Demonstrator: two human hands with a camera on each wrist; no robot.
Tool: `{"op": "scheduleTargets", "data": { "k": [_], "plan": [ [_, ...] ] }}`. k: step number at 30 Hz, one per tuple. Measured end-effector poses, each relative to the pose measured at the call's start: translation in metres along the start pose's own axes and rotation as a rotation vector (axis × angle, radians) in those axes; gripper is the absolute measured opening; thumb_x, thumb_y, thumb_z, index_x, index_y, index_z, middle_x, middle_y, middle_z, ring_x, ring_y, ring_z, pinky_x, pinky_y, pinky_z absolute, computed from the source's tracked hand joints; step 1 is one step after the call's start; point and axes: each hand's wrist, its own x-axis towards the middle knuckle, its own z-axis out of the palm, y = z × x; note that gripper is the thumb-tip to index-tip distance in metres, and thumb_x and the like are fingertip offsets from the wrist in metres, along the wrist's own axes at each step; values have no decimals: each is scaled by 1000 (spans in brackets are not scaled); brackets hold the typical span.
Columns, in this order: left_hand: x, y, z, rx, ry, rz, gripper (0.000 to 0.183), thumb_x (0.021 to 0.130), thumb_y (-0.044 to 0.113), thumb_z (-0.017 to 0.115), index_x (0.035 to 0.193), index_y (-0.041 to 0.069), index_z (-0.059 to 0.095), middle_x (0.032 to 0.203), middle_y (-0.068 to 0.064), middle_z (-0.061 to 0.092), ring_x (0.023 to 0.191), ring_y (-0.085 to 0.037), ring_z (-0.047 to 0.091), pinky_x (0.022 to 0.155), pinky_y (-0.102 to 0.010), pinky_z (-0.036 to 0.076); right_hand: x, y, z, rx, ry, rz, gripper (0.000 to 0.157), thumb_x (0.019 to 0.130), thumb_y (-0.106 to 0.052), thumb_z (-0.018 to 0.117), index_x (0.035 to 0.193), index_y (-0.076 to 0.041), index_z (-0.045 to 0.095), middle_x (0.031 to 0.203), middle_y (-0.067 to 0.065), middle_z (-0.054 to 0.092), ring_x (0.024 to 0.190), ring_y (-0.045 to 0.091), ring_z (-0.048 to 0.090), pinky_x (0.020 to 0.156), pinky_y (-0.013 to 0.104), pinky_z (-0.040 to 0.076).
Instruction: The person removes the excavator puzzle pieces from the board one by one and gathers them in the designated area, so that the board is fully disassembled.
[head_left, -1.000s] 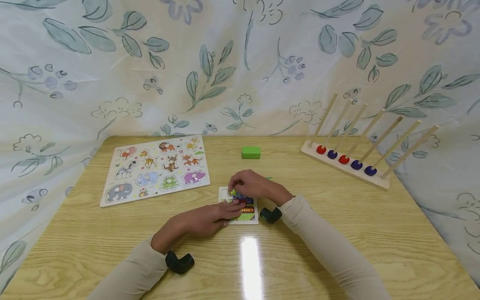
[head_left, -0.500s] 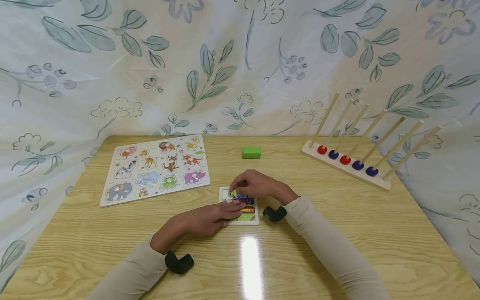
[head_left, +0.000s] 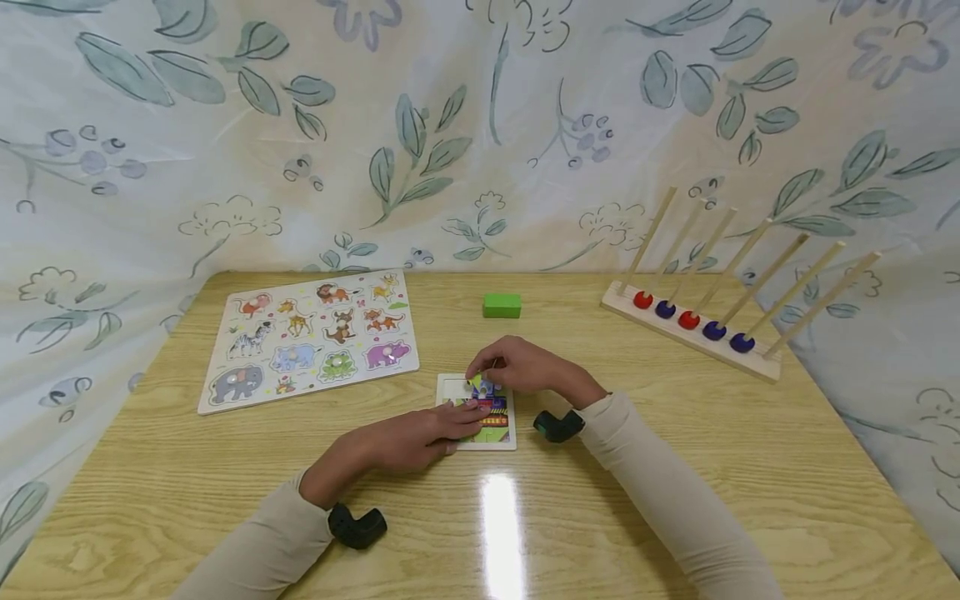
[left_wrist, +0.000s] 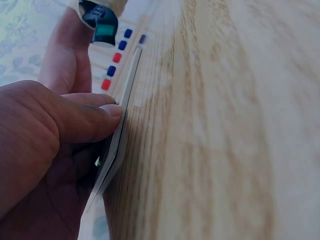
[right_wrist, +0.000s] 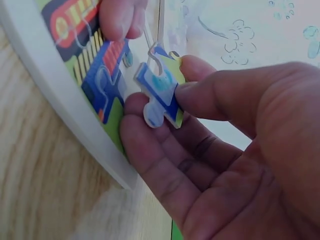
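A small jigsaw puzzle in a white-rimmed tray (head_left: 491, 447) lies on the table, partly filled with a colourful train picture. Across it rests my left hand (head_left: 420, 435), its fingers laid straight over the pieces; the left wrist view has the thumb (left_wrist: 95, 120) against the tray's edge. My right hand (head_left: 523, 367) is over the tray's far right part. Between thumb and fingers it pinches a blue, white and yellow-green puzzle piece (right_wrist: 162, 85), tilted and raised off the tray. Pieces under the left hand are partly hidden.
An animal peg puzzle board (head_left: 311, 340) lies at the back left. Behind the tray sits a green block (head_left: 502, 306). A wooden rack (head_left: 693, 333) with tall pegs and red and blue beads stands at the back right. A floral cloth (head_left: 480, 142) hangs behind the table.
My right hand has shifted slightly to the right, with the puzzle piece still pinched and now turned at a different angle. The left hand has stayed in place on the tray.
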Motion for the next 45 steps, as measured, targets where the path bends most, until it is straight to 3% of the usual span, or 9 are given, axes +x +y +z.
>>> {"op": "scheduleTargets", "data": {
  "k": [8, 19, 23, 33, 45],
  "plan": [
    [0, 0, -1, 1, 5, -3, 48, 102, 4, 46, 149, 7, 39, 158, -5, 26, 145, -22, 19, 114, -43, 23, -5, 0, -4, 69, 0, 9, 24, 96, 4, 54, 112, -3, 71, 109, 5, 69, 96, 13, 61, 85, 28, 49],
    [0, 0, 0, -22, -1, -6, 50, 102, 5, 45, 151, 9, 36, 159, -2, 22, 146, -20, 16, 115, -44, 21, -14, 6, -12, 63, 105, 89, 17, 95, -2, 59, 108, -3, 71, 101, 3, 68, 92, 14, 61, 84, 31, 51],
    [0, 0, 0, -29, -9, -27, 49, 103, 7, 45, 151, 9, 37, 159, 0, 22, 146, -19, 16, 115, -42, 20, -19, 11, -16, 61, 113, 102, 15, 95, -3, 60, 106, -3, 71, 100, 3, 68, 87, 14, 60, 79, 30, 51],
    [-2, -2, 2, 8, -8, 12, 47, 103, 5, 45, 150, 5, 37, 159, -6, 22, 145, -23, 16, 116, -43, 18, -30, 16, -23, 52, 151, 126, 15, 95, -2, 61, 103, -4, 73, 96, 2, 69, 75, 15, 54, 64, 28, 46],
    [-1, -2, 3, 16, -11, -1, 48, 103, 6, 43, 151, 8, 36, 160, -1, 21, 146, -18, 15, 116, -41, 18, -48, 29, -30, 32, 181, 146, 17, 95, -1, 59, 104, -2, 73, 100, 5, 70, 84, 16, 57, 74, 30, 49]
  ]
}}
